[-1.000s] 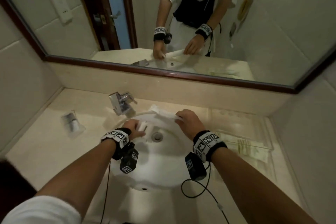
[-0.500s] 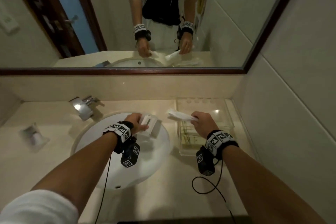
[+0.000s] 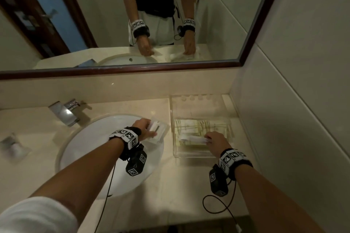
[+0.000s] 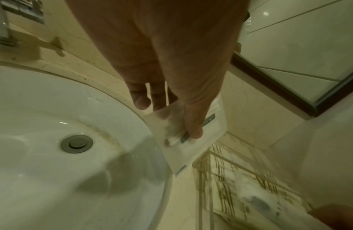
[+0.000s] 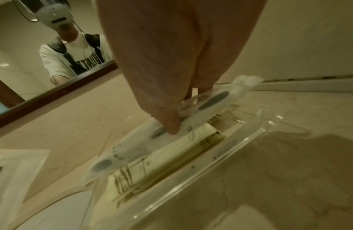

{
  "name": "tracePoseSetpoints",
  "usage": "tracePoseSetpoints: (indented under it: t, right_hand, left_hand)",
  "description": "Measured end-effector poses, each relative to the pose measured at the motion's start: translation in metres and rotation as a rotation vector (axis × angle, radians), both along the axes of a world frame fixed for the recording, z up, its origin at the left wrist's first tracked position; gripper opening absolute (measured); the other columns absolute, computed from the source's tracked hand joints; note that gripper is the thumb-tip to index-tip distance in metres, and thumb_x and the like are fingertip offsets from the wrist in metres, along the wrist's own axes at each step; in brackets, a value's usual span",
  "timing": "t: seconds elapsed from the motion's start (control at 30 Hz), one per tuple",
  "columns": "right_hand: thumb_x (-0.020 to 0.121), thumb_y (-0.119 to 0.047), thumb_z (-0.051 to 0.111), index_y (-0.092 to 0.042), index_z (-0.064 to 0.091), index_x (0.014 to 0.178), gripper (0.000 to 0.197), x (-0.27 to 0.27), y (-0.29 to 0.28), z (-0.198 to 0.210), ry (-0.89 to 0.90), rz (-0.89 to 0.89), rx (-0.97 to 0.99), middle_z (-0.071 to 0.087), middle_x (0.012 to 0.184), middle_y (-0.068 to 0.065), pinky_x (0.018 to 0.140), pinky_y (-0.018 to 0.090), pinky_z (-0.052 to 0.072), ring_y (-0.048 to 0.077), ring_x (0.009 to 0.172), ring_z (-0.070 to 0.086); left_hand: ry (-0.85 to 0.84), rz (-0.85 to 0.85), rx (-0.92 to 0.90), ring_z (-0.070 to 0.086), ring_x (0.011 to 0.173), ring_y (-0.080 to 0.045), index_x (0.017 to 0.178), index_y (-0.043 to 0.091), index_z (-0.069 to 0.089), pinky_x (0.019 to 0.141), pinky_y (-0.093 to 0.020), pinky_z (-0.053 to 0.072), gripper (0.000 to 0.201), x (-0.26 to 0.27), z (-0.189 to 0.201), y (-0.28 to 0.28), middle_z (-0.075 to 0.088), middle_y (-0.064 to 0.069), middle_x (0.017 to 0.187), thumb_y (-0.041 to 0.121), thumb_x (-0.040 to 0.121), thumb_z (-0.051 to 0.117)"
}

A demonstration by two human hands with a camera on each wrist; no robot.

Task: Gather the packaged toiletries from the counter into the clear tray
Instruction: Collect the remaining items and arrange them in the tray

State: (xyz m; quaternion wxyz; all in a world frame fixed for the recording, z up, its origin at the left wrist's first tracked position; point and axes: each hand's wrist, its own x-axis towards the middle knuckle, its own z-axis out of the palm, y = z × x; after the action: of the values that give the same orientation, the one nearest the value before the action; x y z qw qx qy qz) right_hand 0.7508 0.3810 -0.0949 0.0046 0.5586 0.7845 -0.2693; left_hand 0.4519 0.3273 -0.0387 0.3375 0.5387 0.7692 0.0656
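Note:
My right hand (image 3: pixel 215 141) pinches a long white wrapped toothbrush packet (image 3: pixel 192 138) (image 5: pixel 165 130) low inside the clear tray (image 3: pixel 189 154) (image 5: pixel 220 155), over the yellow-striped packets (image 3: pixel 200 126) (image 5: pixel 171 158) lying there. My left hand (image 3: pixel 146 128) pinches a flat white sachet (image 3: pixel 159 132) (image 4: pixel 199 140) between thumb and fingers above the sink's right rim, left of the tray. Another clear packet (image 3: pixel 11 145) lies on the counter at the far left.
The white sink basin (image 3: pixel 91 149) with its drain (image 4: pixel 76 144) fills the counter's middle. A chrome faucet (image 3: pixel 65 112) stands behind it. The mirror frame (image 3: pixel 121 71) runs along the back and a tiled wall (image 3: pixel 284 119) bounds the right.
Both hands have travelled right from the sink. The right hand has lowered its toothbrush packet into the tray. The left hand has carried its sachet to the sink's right rim.

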Motion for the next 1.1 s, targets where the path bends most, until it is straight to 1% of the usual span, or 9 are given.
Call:
tracePoseSetpoints:
  t: [0.1,0.23,0.33,0.37,0.47,0.57,0.77,0.97,1.1]
  right_hand:
    - [0.089,-0.001,0.050,-0.002,0.065,0.109,0.025,0.002,-0.002,-0.011,0.036,-0.010,-0.036,0.063,0.111,0.015,0.090,0.032,0.045,0.030,0.105,0.057]
    - [0.082,0.005,0.052,0.002,0.069,0.096,0.022,-0.002,-0.003,-0.021,0.103,0.010,-0.067,0.067,0.102,0.018,0.083,0.031,0.045,0.031,0.096,0.061]
    - [0.077,0.008,0.051,-0.003,0.072,0.086,0.025,-0.005,-0.004,-0.034,0.134,0.000,-0.034,0.069,0.092,0.015,0.076,0.032,0.049,0.029,0.088,0.063]
    - [0.078,0.006,0.051,-0.006,0.073,0.088,0.027,-0.006,-0.005,-0.037,0.128,-0.020,-0.022,0.069,0.093,0.012,0.076,0.031,0.050,0.027,0.089,0.064]
    - [0.084,-0.002,0.053,-0.016,0.073,0.103,0.031,-0.006,-0.011,-0.043,0.062,-0.055,0.020,0.068,0.107,0.004,0.087,0.029,0.048,0.022,0.103,0.061]
    - [0.087,-0.007,0.055,-0.019,0.071,0.111,0.031,-0.004,-0.014,-0.045,0.047,-0.045,0.040,0.066,0.114,0.005,0.094,0.032,0.047,0.024,0.109,0.059]
    - [0.091,-0.031,0.052,-0.018,0.068,0.113,0.030,-0.003,-0.023,-0.045,0.076,-0.040,0.030,0.061,0.112,0.006,0.096,0.036,0.040,0.025,0.109,0.054]
    - [0.095,-0.032,0.048,-0.020,0.067,0.103,0.024,-0.007,-0.030,-0.049,0.111,-0.122,0.191,0.060,0.107,0.001,0.091,0.033,0.035,0.021,0.105,0.052]
    - [0.095,-0.029,0.047,-0.021,0.068,0.103,0.024,-0.012,-0.032,-0.045,0.036,-0.116,0.215,0.058,0.110,0.001,0.094,0.034,0.034,0.020,0.107,0.051]
  left_hand:
    - [0.020,-0.018,-0.021,0.066,0.091,-0.024,0.107,0.012,0.065,0.080,-0.029,0.051,0.032,0.006,-0.004,0.002,0.071,-0.008,0.104,0.029,0.080,0.072]
    - [0.023,-0.027,-0.033,0.060,0.082,-0.019,0.105,0.012,0.066,0.077,-0.026,0.047,0.027,0.011,-0.007,0.006,0.071,-0.009,0.103,0.027,0.082,0.070]
    - [0.034,-0.035,-0.049,0.065,0.087,-0.022,0.105,0.011,0.065,0.079,-0.027,0.050,0.029,0.014,-0.009,0.009,0.071,-0.009,0.103,0.027,0.083,0.070]
    - [0.039,-0.036,-0.054,0.066,0.090,-0.023,0.106,0.010,0.065,0.080,-0.028,0.051,0.030,0.015,-0.009,0.009,0.071,-0.009,0.103,0.028,0.083,0.070]
    - [0.043,-0.045,-0.066,0.067,0.094,-0.025,0.108,0.010,0.065,0.083,-0.030,0.052,0.031,0.018,-0.010,0.011,0.071,-0.009,0.104,0.028,0.083,0.069]
    - [0.037,-0.060,-0.075,0.067,0.095,-0.025,0.109,0.010,0.064,0.085,-0.031,0.053,0.032,0.021,-0.012,0.012,0.071,-0.009,0.104,0.029,0.084,0.068]
    - [0.028,-0.093,-0.072,0.067,0.095,-0.023,0.110,0.011,0.064,0.086,-0.032,0.053,0.033,0.029,-0.014,0.014,0.071,-0.007,0.104,0.031,0.083,0.068]
    - [0.029,-0.116,-0.067,0.066,0.097,-0.024,0.113,0.012,0.064,0.086,-0.032,0.052,0.036,0.033,-0.015,0.012,0.070,-0.008,0.107,0.032,0.083,0.068]
    - [0.042,-0.123,-0.061,0.067,0.095,-0.024,0.110,0.012,0.066,0.086,-0.032,0.053,0.034,0.032,-0.017,0.009,0.071,-0.008,0.105,0.032,0.083,0.068]
